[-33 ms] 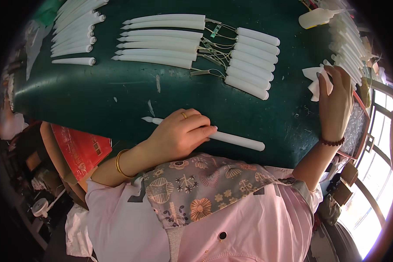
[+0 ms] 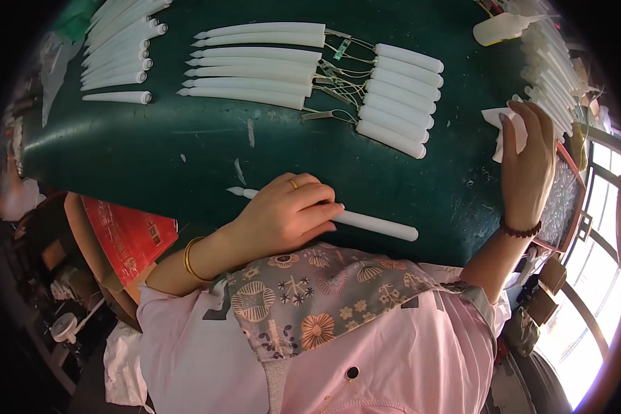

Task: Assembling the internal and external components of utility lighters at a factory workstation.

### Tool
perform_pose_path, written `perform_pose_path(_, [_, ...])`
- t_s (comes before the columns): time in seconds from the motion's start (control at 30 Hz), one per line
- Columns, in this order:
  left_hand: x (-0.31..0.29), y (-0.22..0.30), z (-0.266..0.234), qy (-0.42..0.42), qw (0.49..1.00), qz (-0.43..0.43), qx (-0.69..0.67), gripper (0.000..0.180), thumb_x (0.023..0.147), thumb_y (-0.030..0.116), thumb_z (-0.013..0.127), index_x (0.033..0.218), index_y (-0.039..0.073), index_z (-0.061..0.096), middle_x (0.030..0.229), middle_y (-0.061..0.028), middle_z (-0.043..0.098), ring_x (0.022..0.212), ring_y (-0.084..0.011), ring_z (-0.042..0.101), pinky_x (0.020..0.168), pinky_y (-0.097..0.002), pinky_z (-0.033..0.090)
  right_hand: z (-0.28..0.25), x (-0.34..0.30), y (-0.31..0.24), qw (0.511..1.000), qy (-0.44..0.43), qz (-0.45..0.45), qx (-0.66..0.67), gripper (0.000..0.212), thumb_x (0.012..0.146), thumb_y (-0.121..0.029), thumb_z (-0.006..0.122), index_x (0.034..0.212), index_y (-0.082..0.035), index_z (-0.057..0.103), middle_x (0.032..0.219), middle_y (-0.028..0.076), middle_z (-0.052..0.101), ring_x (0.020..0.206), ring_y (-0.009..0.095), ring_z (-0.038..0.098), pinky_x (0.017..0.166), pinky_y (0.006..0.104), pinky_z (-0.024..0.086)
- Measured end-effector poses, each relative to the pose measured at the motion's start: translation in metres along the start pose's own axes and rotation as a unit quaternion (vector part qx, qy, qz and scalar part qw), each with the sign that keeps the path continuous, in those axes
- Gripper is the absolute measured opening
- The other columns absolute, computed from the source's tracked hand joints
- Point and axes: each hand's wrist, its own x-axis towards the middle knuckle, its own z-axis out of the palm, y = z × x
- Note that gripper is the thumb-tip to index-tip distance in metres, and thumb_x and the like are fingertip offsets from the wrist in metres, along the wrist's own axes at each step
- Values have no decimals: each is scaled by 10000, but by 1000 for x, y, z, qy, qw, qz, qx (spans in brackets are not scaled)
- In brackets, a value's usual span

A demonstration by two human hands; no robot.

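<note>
My left hand is closed around a white flameless taper candle near the table's front edge. The candle lies slantwise, its flame-shaped tip showing left of the hand and its rounded end to the right. At the right side, my right hand has its thumb and fingers closed on a crumpled white tissue. Farther back lie several candle bodies with flame tips, joined by thin wires and small green circuit boards to a row of white tubes.
More white tapered tubes lie at the far left. At the far right are a squeeze bottle and a pile of translucent white pieces. A red box stands beyond the green table's front left edge.
My right hand has shifted slightly, and the tissue is gathered closer to its fingers. My left hand and its candle have barely moved.
</note>
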Motion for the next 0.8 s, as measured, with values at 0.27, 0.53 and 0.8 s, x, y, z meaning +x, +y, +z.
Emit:
perform_pose_path(0.27, [33, -37, -46, 108, 974, -37, 198, 245, 850, 125, 810, 1079, 82, 735, 1125, -54, 652, 1033, -266, 647, 918, -422, 479, 8, -22, -124, 941, -127, -111, 293, 296, 824, -24, 780, 1104, -78, 701, 1032, 69, 690, 932, 247, 672, 802, 379, 510])
perform_pose_path(0.53, [25, -46, -53, 46, 969, -98, 223, 380, 890, 52, 756, 1250, 70, 634, 1130, -89, 631, 1027, -308, 644, 912, -437, 497, 15, -33, -133, 946, -181, -64, 262, 347, 784, -12, 775, 1103, -64, 646, 1012, 85, 660, 888, 276, 652, 765, 380, 508])
perform_pose_path(0.8, [39, -19, -29, 109, 991, -68, 35, 415, 905, -17, 704, 1303, 44, 606, 1035, -133, 693, 905, -349, 685, 726, -438, 543, -1, -14, -133, 729, -305, 178, 586, 364, 876, -77, 820, 1198, -59, 652, 669, -44, 438, 660, 55, 411, 629, 246, 385])
